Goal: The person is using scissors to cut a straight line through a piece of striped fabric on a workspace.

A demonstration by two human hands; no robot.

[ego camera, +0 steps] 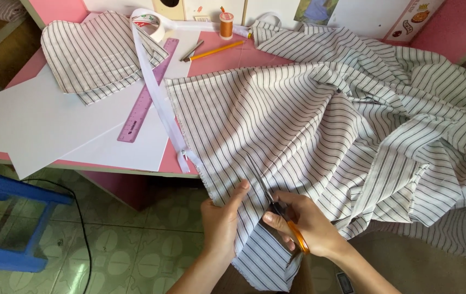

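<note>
Scissors (276, 209) with orange handles sit in the right hand (304, 223), fingers closed through the loops, the thin metal blades pointing up and away into the cloth (309, 125). The left hand (222, 218) pinches the cloth just left of the scissors, thumb on top, fingers curled under the edge.

The cloth is a thin, soft woven sheet, white with narrow dark stripes. It spreads from the scissors up and to the right across the pink worktop (214, 60), rumpled into deep folds at its right side, and its near end hangs off the worktop's front edge below the hands, where the cut edge looks frayed.

Left of the cloth, a white zip (159, 103) lies in a long band running up from near the scissors, its metal puller at the lower end. Just beside it lies a flat, see-through purple ruler (146, 95), resting on large stiff white sheets (53, 125). Farther up and left of the scissors, smaller cut pieces (94, 54) of the same striped fabric are stacked. Above the cloth, well away from the scissors, lie a yellow pencil (215, 51), an orange thread spool (226, 24) standing upright, and a tape roll (148, 22). Down left of the scissors, a blue stool (10, 223) stands on the tiled floor (129, 239).
</note>
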